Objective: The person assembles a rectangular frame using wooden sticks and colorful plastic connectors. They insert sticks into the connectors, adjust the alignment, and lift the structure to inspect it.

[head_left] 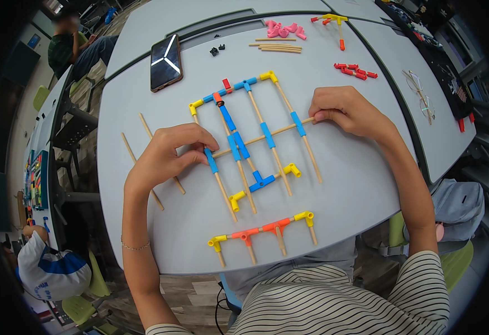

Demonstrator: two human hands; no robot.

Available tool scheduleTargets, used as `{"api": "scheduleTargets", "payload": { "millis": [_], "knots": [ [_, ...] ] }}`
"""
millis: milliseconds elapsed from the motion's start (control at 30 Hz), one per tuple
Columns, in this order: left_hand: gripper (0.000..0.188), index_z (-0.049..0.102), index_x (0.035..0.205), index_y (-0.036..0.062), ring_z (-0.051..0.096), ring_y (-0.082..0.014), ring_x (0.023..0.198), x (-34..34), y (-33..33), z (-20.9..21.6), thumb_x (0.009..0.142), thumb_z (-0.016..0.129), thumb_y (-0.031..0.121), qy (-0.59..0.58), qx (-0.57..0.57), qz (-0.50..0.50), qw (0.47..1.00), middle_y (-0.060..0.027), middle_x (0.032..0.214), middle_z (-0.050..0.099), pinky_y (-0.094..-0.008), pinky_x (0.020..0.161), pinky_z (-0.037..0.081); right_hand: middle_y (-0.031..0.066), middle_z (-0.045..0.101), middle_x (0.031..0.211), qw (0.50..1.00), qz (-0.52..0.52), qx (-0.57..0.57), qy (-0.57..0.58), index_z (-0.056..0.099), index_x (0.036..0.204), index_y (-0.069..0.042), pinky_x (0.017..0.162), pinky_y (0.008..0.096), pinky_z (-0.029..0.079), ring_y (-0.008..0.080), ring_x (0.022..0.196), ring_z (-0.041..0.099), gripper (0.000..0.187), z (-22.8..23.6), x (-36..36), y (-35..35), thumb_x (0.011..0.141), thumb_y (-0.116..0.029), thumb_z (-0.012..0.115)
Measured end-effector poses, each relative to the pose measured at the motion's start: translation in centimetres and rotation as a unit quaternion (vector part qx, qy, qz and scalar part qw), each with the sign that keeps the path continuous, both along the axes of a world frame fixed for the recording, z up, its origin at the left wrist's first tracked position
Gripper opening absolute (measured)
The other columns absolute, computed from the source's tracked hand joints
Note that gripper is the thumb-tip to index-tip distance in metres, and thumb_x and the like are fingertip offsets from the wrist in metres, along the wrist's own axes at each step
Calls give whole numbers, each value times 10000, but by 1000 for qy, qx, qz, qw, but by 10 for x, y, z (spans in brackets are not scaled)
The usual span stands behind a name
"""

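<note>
A frame of wooden sticks and plastic connectors lies on the table before me. My left hand (178, 152) pinches a blue connector (212, 163) on the frame's left stick. With thumb and forefinger, my right hand (342, 111) grips the right end of a wooden crossbar (283, 130) that runs through the blue connectors. Yellow elbows (269, 76) cap the far corners. Within the frame stands a smaller piece with a blue T-connector (261, 181) and two yellow ends. Nearer me lies a separate row of orange connectors (248, 234) with yellow ends and short sticks.
Two loose sticks (137, 159) lie left of the frame. Farther back are a phone (166, 62), small black parts (215, 51), pink connectors (280, 29), more sticks (279, 49) and red connectors (356, 71). Glasses (423, 99) rest at right. Two other people sit at left.
</note>
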State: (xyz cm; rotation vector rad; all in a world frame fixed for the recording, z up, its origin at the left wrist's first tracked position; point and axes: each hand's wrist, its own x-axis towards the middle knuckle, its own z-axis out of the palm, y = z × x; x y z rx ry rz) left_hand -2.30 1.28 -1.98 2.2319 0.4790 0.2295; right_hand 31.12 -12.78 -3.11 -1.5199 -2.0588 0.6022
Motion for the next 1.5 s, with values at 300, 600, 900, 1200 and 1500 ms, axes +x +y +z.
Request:
{"api": "scheduleTargets", "payload": {
  "millis": [300, 600, 900, 1200, 1500],
  "knots": [
    [232, 715, 962, 6, 667, -166, 813, -1, 2, 1, 746, 726, -76, -4, 12, -9, 1000, -86, 952, 695, -273, 768, 563, 129, 634, 819, 1000, 7, 6, -10, 671, 915, 48, 715, 345, 506, 252, 764, 622, 82, 1, -3, -4, 839, 53, 641],
    [233, 710, 965, 12, 674, -173, 834, -1, 0, 1, 753, 711, -85, 2, 21, -4, 1000, -85, 965, 689, -277, 790, 569, 118, 638, 802, 1000, 15, -1, -2, 678, 904, 47, 700, 347, 505, 240, 749, 622, 80, -1, 0, -2, 836, 52, 634],
    [245, 704, 976, 12, 682, -181, 861, -1, 1, 1, 756, 695, -96, 7, 42, -9, 999, -89, 976, 682, -283, 813, 578, 111, 635, 792, 1000, 30, -7, 8, 668, 884, 45, 703, 346, 508, 237, 742, 619, 80, 2, 0, -3, 819, 67, 627],
    [229, 740, 936, 22, 651, -188, 842, -2, 1, 1, 728, 715, -70, 7, 35, -18, 999, -78, 963, 675, -303, 746, 532, 106, 627, 788, 999, 44, -21, -11, 659, 870, 45, 695, 340, 514, 239, 735, 616, 107, 5, 1, -4, 796, 102, 608],
    [251, 758, 947, 15, 651, -181, 832, -3, 1, -4, 726, 713, -96, -6, 11, -11, 1000, -72, 943, 676, -294, 741, 540, 101, 631, 788, 1000, 23, -18, 6, 665, 875, 32, 693, 345, 503, 235, 738, 615, 66, 1, 0, -3, 825, 50, 625]
  ]
}}
